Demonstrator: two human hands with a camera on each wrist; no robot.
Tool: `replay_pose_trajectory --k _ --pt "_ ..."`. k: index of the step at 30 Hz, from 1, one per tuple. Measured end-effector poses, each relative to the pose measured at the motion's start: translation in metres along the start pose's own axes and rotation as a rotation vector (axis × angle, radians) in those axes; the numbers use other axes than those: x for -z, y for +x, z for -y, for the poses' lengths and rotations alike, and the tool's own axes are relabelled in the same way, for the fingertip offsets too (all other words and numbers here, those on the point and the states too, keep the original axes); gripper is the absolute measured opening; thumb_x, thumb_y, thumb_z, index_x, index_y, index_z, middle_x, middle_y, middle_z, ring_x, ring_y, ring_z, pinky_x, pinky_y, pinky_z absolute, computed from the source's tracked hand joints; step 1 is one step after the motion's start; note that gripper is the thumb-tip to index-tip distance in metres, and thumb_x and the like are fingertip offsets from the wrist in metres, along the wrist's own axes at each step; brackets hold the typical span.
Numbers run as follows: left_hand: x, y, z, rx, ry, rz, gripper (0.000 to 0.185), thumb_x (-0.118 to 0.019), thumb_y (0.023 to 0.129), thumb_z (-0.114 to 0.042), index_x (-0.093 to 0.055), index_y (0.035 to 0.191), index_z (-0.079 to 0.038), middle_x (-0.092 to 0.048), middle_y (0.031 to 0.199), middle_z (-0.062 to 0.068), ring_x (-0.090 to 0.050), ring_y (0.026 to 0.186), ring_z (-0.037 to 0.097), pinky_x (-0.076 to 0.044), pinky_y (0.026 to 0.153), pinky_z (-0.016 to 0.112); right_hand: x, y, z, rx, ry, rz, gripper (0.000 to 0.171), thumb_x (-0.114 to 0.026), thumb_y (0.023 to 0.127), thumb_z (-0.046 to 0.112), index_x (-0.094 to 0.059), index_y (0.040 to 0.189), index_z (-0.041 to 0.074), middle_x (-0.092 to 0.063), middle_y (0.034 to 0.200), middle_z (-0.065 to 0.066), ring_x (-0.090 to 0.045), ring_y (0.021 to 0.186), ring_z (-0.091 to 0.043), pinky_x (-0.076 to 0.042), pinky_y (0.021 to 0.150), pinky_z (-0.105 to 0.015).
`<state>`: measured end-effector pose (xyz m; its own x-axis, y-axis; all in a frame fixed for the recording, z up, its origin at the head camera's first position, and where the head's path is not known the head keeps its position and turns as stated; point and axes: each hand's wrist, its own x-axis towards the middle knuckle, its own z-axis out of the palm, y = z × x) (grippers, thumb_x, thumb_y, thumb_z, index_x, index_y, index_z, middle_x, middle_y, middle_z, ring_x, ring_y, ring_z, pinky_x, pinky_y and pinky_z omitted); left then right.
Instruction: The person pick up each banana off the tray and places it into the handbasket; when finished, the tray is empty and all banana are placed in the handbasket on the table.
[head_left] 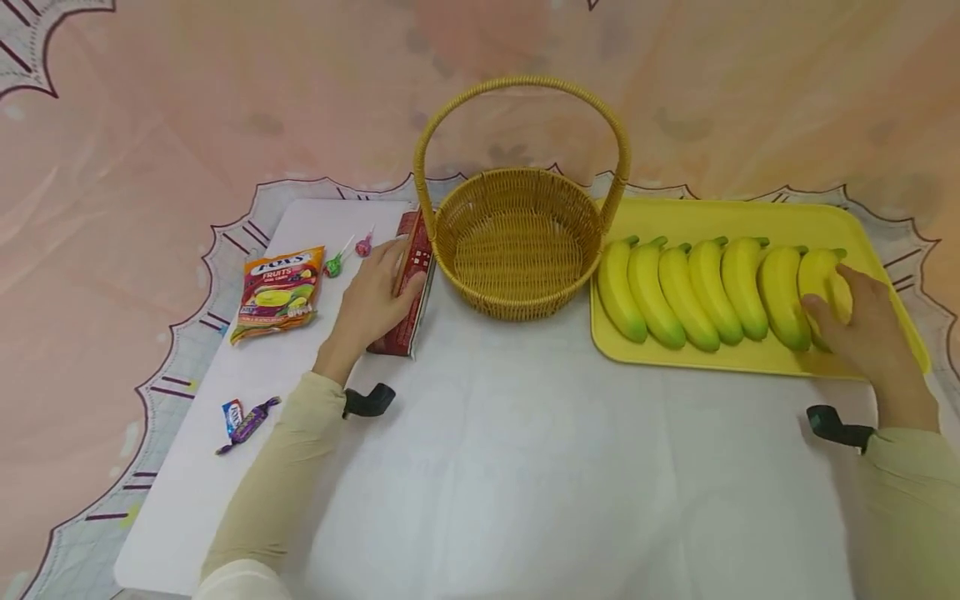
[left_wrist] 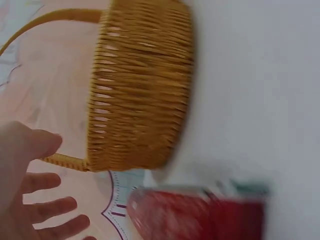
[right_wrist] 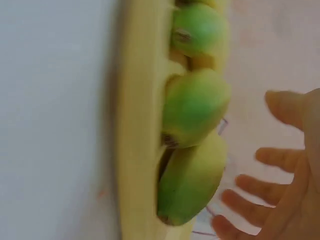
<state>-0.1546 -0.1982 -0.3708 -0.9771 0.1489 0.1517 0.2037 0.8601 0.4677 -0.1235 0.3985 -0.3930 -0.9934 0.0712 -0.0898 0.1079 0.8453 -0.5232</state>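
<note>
My left hand [head_left: 375, 298] is over a dark red package [head_left: 393, 340] on the left of the table, fingers spread. In the left wrist view the hand [left_wrist: 30, 197] has its thumb and fingers apart, with a gap to the blurred red package [left_wrist: 200, 215]. Just right of the package stands a wicker basket [head_left: 517, 304] with a tall handle. At the far right, my right hand [head_left: 862, 325] is over the rightmost banana [head_left: 819, 271] in a yellow tray [head_left: 750, 218]. The right wrist view shows that hand [right_wrist: 290, 185] with fingers parted, away from the bananas [right_wrist: 195, 185].
An orange candy bag [head_left: 277, 293] lies at the left, beside a green lollipop [head_left: 333, 267] and a pink lollipop [head_left: 364, 246]. Nearer the front left are a purple wrapped candy [head_left: 249, 425] and a small blue packet [head_left: 233, 414]. Several bananas [head_left: 678, 292] line the tray.
</note>
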Motion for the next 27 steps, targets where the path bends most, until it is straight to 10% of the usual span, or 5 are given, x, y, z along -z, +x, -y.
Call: replay_pose_trajectory --k 7,13,19,27 --pt "-0.002 0.038 -0.017 0.007 -0.462 -0.281 0.051 -0.052 0.096 -0.032 -0.039 0.143 -0.019 -0.045 0.141 0.006 -0.045 0.128 0.022 -0.044 0.102 0.043 -0.002 0.017 -0.008 -0.2 0.216 0.068 0.081 -0.031 0.096 0.051 0.0 0.15 0.001 -0.013 0.15 -0.035 -0.022 0.132 -0.057 -0.027 0.101 -0.069" --pt "0.011 0.067 -0.032 -0.019 -0.523 -0.404 0.048 -0.051 0.096 -0.024 -0.04 0.143 -0.023 -0.047 0.138 0.001 -0.045 0.127 0.013 -0.043 0.101 0.038 -0.007 0.024 -0.006 -0.282 0.281 0.02 0.081 -0.035 0.093 0.052 -0.005 0.151 0.004 -0.016 0.152 -0.031 -0.027 0.134 -0.049 -0.033 0.105 -0.057" --pt "0.024 0.078 -0.047 -0.049 -0.569 -0.398 0.044 -0.048 0.098 -0.022 -0.042 0.142 -0.017 -0.049 0.137 0.009 -0.048 0.126 0.02 -0.044 0.104 0.039 -0.005 0.022 -0.002 -0.367 0.337 -0.012 0.078 -0.041 0.091 0.056 -0.01 0.153 0.019 -0.025 0.152 -0.026 -0.038 0.122 -0.032 -0.04 0.096 -0.035" --pt "0.03 0.062 -0.066 -0.027 -0.643 -0.296 0.04 -0.039 0.102 -0.018 -0.044 0.14 -0.008 -0.056 0.128 0.016 -0.052 0.122 0.024 -0.046 0.102 0.04 -0.014 0.012 0.0 -0.377 0.433 -0.047 0.071 -0.045 0.093 0.05 -0.01 0.152 0.031 -0.016 0.156 -0.02 -0.027 0.139 -0.036 -0.026 0.115 -0.049"
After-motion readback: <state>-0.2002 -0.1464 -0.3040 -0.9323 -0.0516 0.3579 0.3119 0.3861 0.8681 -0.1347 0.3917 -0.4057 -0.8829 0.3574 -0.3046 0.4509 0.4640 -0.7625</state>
